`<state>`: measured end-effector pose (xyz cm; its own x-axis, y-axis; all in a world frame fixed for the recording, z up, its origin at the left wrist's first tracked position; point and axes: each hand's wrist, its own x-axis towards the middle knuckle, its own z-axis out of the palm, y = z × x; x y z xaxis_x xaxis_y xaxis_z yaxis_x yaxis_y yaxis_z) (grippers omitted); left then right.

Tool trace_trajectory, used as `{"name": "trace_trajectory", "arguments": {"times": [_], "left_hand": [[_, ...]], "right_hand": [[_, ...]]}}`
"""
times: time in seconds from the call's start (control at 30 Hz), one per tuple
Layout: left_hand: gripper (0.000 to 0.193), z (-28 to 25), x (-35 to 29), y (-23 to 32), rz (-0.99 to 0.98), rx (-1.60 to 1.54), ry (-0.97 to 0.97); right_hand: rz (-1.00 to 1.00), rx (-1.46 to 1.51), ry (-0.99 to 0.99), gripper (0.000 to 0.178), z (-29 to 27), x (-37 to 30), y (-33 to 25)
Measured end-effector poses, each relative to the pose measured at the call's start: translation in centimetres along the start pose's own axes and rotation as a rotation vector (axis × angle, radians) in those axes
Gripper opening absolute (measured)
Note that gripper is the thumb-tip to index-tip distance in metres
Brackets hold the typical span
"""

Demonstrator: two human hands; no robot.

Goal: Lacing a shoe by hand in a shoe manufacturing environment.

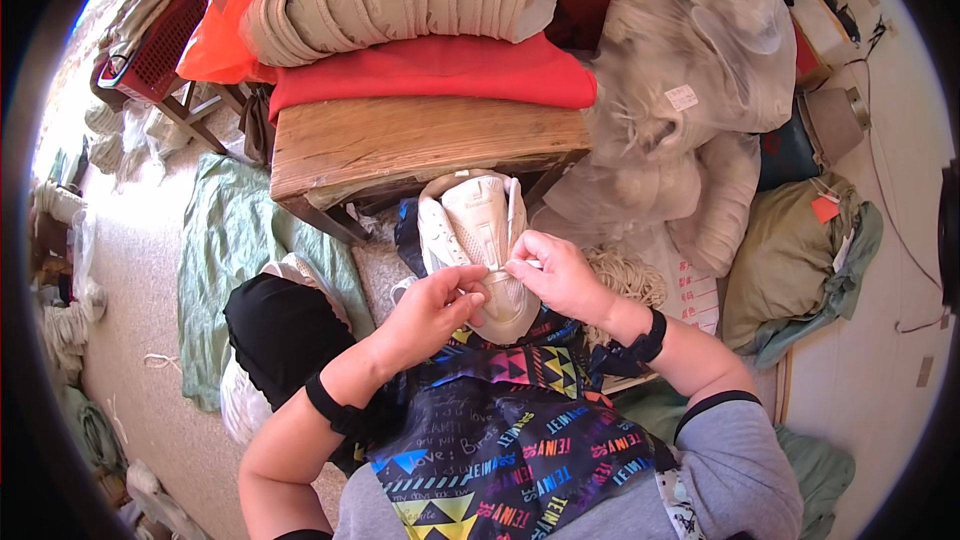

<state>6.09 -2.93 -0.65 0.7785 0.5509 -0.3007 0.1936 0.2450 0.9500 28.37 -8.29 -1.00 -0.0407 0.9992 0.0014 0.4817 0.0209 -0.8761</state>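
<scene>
As the pale shoe lies lengthwise before the lap, toe toward the wearer, both hands meet across its middle, equally near. The right hand pinches what looks like lace; the left hand curls half-closed at the toe side, its grip hidden behind its fingers.

A single fisheye view looks down and forward from the wearer's head, fairly near the white shoe, taking in the apron on the shoe's near side and the tabletop beyond it.
</scene>
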Motion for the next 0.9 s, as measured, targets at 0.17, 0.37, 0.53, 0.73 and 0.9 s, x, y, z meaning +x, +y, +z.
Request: {"name": "trace_trajectory", "arguments": {"times": [0.17, 0.37, 0.53, 0.73, 0.9], "left_hand": [[0.038, 0.0, -0.2, -0.3, 0.024, -0.059, -0.019], [0.037, -0.4, 0.0, 0.5, -0.033, -0.142, -0.04], [0.036, -0.5, -0.1, 0.2, -0.029, -0.082, -0.015], [0.045, 1.9, -1.7, -0.6, 0.275, 0.296, 0.299], [0.049, 2.3, -2.1, -0.3, 0.407, 0.339, 0.36]], "right_hand": [[0.161, 0.082, 0.079, 0.018, 0.4, -0.6, 0.1], [0.071, -0.044, -0.003, 0.018, 0.1, 0.3, -0.6], [-0.118, -0.328, -0.042, 0.018, 0.2, 0.9, -2.8], [-0.066, -0.237, 0.098, 0.015, 0.4, -0.3, -2.7], [-0.011, -0.249, 0.082, 0.015, 0.9, -0.2, -2.8]]}}
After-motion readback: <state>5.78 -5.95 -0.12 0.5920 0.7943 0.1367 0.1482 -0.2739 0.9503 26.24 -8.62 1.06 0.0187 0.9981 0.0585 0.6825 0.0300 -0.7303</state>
